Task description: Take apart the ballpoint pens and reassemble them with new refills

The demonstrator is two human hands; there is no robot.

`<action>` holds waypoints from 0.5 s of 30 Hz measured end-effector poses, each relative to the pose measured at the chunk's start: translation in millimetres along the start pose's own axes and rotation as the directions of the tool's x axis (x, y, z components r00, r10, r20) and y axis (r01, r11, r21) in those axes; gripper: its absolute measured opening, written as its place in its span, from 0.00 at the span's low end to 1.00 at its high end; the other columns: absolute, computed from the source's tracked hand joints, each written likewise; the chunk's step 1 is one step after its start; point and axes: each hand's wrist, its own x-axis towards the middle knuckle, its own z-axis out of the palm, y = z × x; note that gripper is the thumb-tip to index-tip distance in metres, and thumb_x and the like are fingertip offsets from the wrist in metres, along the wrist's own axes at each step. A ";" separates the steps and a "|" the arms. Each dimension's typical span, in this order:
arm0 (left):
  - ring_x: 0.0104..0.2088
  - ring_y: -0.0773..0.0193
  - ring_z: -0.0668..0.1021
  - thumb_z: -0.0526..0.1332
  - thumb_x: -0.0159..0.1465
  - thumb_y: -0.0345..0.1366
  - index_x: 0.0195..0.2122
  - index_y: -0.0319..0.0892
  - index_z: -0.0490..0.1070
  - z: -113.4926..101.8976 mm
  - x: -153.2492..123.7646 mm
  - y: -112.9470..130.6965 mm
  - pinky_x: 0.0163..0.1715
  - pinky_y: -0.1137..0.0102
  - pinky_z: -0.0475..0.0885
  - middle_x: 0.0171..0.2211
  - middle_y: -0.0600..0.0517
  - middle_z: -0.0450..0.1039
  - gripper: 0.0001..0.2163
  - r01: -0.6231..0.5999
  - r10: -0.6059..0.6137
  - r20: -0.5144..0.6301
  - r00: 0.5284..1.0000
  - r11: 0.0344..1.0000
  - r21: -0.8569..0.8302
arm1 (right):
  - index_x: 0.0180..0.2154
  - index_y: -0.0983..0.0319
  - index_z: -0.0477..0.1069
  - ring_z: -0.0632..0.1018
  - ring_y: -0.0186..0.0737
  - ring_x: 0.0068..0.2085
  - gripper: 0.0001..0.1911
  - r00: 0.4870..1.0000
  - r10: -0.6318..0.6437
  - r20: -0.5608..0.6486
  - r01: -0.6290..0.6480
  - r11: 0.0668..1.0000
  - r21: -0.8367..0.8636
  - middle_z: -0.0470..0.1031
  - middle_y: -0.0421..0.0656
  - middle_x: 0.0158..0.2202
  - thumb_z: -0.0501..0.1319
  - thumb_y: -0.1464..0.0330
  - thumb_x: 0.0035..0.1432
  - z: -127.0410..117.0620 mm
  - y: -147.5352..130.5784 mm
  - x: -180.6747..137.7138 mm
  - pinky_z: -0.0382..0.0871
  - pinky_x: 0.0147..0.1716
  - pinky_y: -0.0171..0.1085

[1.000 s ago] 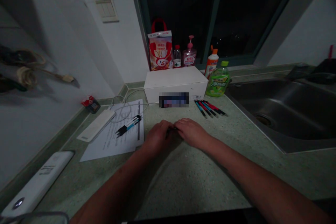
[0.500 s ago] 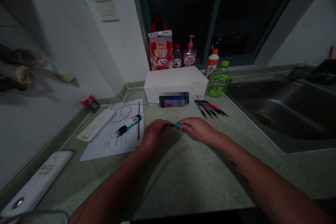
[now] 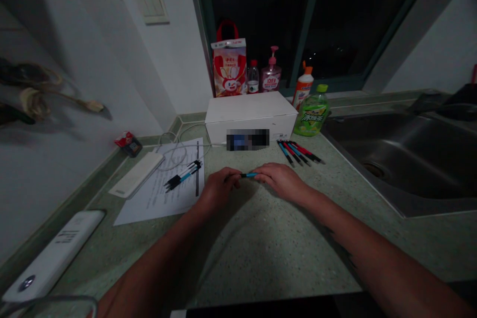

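Observation:
A blue and black pen (image 3: 249, 175) lies level between my two hands, just above the counter. My left hand (image 3: 219, 186) pinches its black end. The fingers of my right hand (image 3: 278, 178) are closed on the blue end and cover part of it. To the left, several pens (image 3: 183, 177), some blue and black, some clear and black, rest on a printed sheet of paper (image 3: 156, 208). Right of my hands, a row of blue, red and black pens (image 3: 298, 153) lies side by side on the counter.
Behind the hands stands a white box (image 3: 249, 109), with a blurred-out device (image 3: 248, 139) before it. Bottles, including a green one (image 3: 312, 112), line the window. A steel sink (image 3: 410, 159) is at right. White power strip (image 3: 55, 256) and white slab (image 3: 137, 175) lie left.
My fingers have shifted slightly along the pen, and my left fingertips now show more clearly. The pen stays between both hands. The view has moved a little.

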 end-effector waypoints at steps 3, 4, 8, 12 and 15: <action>0.29 0.63 0.75 0.57 0.64 0.40 0.39 0.40 0.77 0.2 -0.3 0.7 0.32 0.69 0.67 0.26 0.53 0.76 0.12 0.019 -0.019 -0.005 1.000 1.000 -0.020 | 0.47 0.60 0.78 0.78 0.43 0.44 0.09 1.000 -0.001 -0.005 0.001 1.000 0.016 0.79 0.44 0.42 0.59 0.70 0.71 -0.2 -1.7 0.1 0.68 0.43 0.38; 0.29 0.63 0.75 0.57 0.64 0.40 0.38 0.40 0.77 0.4 -0.3 0.8 0.32 0.69 0.67 0.26 0.53 0.76 0.12 0.017 -0.018 -0.010 1.000 0.999 -0.028 | 0.47 0.60 0.78 0.78 0.43 0.44 0.09 1.000 -0.001 -0.004 0.001 1.000 0.012 0.79 0.44 0.42 0.59 0.70 0.71 -0.3 -2.2 0.0 0.68 0.43 0.38; 0.27 0.63 0.75 0.57 0.64 0.41 0.38 0.40 0.77 0.8 1.0 1.0 0.29 0.70 0.68 0.26 0.53 0.76 0.12 0.073 -0.073 0.012 0.997 0.993 -0.088 | 0.48 0.59 0.78 0.77 0.44 0.44 0.10 1.000 -0.004 -0.008 0.004 0.999 -0.054 0.79 0.44 0.43 0.59 0.68 0.71 -0.2 -3.0 -0.3 0.68 0.43 0.38; 0.28 0.63 0.76 0.56 0.66 0.40 0.39 0.40 0.77 1.7 1.3 -1.5 0.31 0.70 0.69 0.26 0.53 0.76 0.12 0.065 -0.065 0.013 0.998 0.997 -0.046 | 0.46 0.60 0.78 0.77 0.42 0.42 0.09 1.000 -0.005 -0.008 0.005 1.000 0.001 0.78 0.44 0.41 0.59 0.69 0.70 0.5 -0.6 -0.7 0.66 0.42 0.37; 0.35 0.62 0.77 0.57 0.66 0.37 0.42 0.42 0.78 3.1 -0.3 -5.3 0.38 0.69 0.69 0.33 0.51 0.78 0.11 -0.112 0.112 0.009 0.994 0.984 0.137 | 0.41 0.61 0.78 0.75 0.38 0.35 0.09 0.998 0.043 0.051 -0.050 0.988 0.145 0.77 0.40 0.33 0.58 0.71 0.70 1.1 2.4 -1.0 0.64 0.36 0.34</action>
